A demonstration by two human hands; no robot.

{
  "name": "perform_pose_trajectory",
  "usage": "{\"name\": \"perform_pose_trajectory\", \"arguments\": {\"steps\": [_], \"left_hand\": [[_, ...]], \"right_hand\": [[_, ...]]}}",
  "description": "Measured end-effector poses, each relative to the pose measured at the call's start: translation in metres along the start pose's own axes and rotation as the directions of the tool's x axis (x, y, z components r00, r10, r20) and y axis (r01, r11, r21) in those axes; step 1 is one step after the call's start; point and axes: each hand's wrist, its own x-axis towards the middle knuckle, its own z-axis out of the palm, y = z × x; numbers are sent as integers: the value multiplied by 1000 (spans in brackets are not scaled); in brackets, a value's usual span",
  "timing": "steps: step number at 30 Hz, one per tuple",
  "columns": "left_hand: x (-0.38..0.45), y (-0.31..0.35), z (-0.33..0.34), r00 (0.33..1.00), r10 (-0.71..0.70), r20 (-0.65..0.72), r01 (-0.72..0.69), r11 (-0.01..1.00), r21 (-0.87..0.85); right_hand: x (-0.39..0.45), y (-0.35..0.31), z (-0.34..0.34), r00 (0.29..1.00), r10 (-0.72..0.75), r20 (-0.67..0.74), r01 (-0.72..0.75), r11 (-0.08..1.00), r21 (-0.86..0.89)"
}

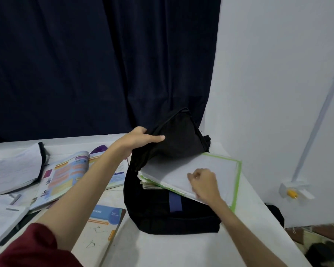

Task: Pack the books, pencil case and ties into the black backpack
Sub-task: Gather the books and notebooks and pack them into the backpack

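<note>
Black backpack [172, 214] lying on the white table [162, 251] near its right far corner, long axis running roughly near-to-far, mouth turned toward the right wall. Upper flap lifted by the left hand [141, 138]: thumb stretched flat over the fabric, other fingers curled under the edge and gripping it. Blue vertical strip [175, 202] on the bag's lower panel.

Green-edged white book [206, 170] half inside the opening, lying nearly flat, long axis from the bag's mouth out toward the right, far end projecting past the bag over the table's edge. Beneath it, a small stack of other books [148, 185], only page edges showing at the mouth. Right hand [204, 183] resting on the white cover, fingers curled loosely together, fingertips pressing down on it (whether the thumb wraps the near edge, cannot tell).

Left of the bag, an open colourful textbook [66, 176] with orange and blue panels, print too blurred to read. Nearer, a closed workbook [100, 226] with a blue header band; writing there illegible, pen scribbles on the pale cover. Further left, open white-paged notebooks [12, 168]. Purple object [98, 150] just visible behind the textbook, unidentifiable.

Dark navy curtain [85, 64] behind the table; red sleeve [33, 247] on the left arm.
</note>
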Motion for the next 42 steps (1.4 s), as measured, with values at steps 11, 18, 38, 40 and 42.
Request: {"name": "perform_pose_trajectory", "arguments": {"steps": [11, 18, 38, 40, 42], "left_hand": [[-5, 20, 4, 956, 240, -168, -221, 967, 123], [-3, 38, -3, 924, 290, -249, -271, 957, 105], [3, 50, 5, 836, 433, -337, -414, 901, 131], [4, 48, 4, 840, 429, -331, -414, 902, 118], [5, 47, 4, 842, 434, -319, -422, 900, 110]], "right_hand": [[28, 65, -53, 812, 580, -64, -416, 653, 632], [17, 44, -58, 830, 370, 417, -540, 352, 764], [27, -19, 59, 760, 206, 616, -650, 223, 727], [35, -15, 67, 778, 250, 576, -625, 226, 747], [42, -13, 71, 787, 279, 550, -609, 213, 764]]}}
